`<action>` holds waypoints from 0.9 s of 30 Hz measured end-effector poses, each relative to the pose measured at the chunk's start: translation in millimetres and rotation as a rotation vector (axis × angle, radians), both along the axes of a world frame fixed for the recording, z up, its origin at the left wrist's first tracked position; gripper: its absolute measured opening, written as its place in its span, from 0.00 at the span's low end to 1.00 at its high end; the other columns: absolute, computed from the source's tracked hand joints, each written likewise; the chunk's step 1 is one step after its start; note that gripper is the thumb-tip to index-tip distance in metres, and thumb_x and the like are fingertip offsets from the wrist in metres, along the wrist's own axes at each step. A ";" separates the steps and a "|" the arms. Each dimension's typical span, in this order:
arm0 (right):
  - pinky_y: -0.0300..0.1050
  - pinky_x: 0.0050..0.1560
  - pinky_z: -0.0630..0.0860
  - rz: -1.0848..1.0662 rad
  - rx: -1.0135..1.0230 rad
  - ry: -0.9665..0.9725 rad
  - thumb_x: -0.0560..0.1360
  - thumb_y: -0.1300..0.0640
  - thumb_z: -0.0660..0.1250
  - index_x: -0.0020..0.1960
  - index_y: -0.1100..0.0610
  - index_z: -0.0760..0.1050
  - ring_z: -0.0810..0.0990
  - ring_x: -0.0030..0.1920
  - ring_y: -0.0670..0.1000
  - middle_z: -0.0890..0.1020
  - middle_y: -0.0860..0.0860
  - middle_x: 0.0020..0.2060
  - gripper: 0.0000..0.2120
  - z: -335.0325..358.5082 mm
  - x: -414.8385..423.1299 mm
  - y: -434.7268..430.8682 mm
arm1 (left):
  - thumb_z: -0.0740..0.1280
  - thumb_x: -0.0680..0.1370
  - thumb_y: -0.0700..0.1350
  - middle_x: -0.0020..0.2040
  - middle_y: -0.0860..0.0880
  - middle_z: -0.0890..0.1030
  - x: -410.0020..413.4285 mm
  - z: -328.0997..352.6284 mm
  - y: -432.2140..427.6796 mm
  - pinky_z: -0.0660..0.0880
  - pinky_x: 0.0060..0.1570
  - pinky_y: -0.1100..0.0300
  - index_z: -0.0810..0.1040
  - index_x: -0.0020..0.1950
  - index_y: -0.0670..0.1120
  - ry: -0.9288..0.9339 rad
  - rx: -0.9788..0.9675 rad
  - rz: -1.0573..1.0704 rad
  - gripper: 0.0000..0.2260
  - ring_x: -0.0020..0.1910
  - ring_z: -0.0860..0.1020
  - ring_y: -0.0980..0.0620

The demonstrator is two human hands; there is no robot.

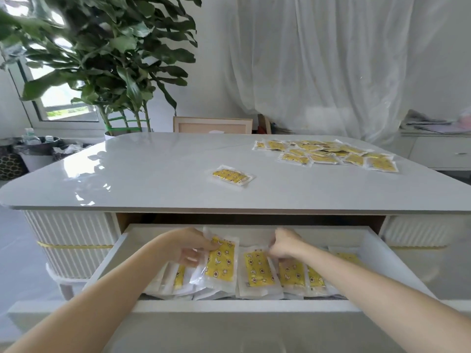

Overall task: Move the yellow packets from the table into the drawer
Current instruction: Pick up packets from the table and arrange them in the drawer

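The white drawer [244,305] is pulled out below the table top, and several yellow packets [291,275] lie side by side in it. My left hand [190,247] grips the top of one yellow packet [220,262] inside the drawer, thumb on its upper edge. My right hand [285,244] pinches the top edge of another packet [258,270] to the right of it. A single yellow packet [232,175] lies in the middle of the grey table [153,174]. A pile of several more packets [328,154] is spread at the table's far right.
A large potted plant [109,59] stands behind the table's far left corner. A chair back [212,124] shows past the far edge. Bins with bottles [33,151] sit on the floor at the left. A low white cabinet [443,151] stands at the right.
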State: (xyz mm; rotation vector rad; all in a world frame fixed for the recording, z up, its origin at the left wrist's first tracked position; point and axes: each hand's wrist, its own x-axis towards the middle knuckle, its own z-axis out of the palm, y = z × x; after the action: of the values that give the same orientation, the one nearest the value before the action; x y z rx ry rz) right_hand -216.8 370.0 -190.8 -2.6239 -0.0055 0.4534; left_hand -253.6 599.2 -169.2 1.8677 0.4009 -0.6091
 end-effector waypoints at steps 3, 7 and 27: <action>0.41 0.39 0.80 -0.026 0.458 0.232 0.80 0.53 0.63 0.63 0.64 0.73 0.80 0.39 0.50 0.81 0.55 0.47 0.17 10.5 -1.3 6.5 | 0.75 0.70 0.41 0.52 0.44 0.84 1.6 -3.3 -0.4 0.77 0.58 0.51 0.79 0.57 0.42 -0.021 -0.067 0.051 0.17 0.53 0.82 0.46; 0.42 0.42 0.80 0.013 0.564 0.324 0.76 0.51 0.69 0.58 0.61 0.78 0.81 0.42 0.49 0.84 0.53 0.49 0.16 10.6 -7.7 17.7 | 0.75 0.70 0.39 0.42 0.45 0.86 -1.5 -0.7 -10.0 0.82 0.39 0.59 0.80 0.54 0.40 -0.016 -0.178 0.102 0.14 0.36 0.84 0.51; 0.46 0.51 0.78 -0.346 -0.025 0.221 0.81 0.63 0.58 0.67 0.67 0.68 0.81 0.51 0.56 0.79 0.58 0.52 0.16 13.1 3.1 -103.4 | 0.65 0.77 0.45 0.61 0.50 0.77 -5.5 -7.9 -91.0 0.73 0.48 0.66 0.73 0.64 0.48 -0.512 0.337 -0.489 0.16 0.54 0.76 0.54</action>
State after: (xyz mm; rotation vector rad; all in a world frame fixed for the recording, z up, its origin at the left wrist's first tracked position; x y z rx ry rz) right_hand -213.7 266.6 -177.7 -2.5121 0.5185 0.6162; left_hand -259.1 508.2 -177.2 2.3789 -0.3202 -0.3660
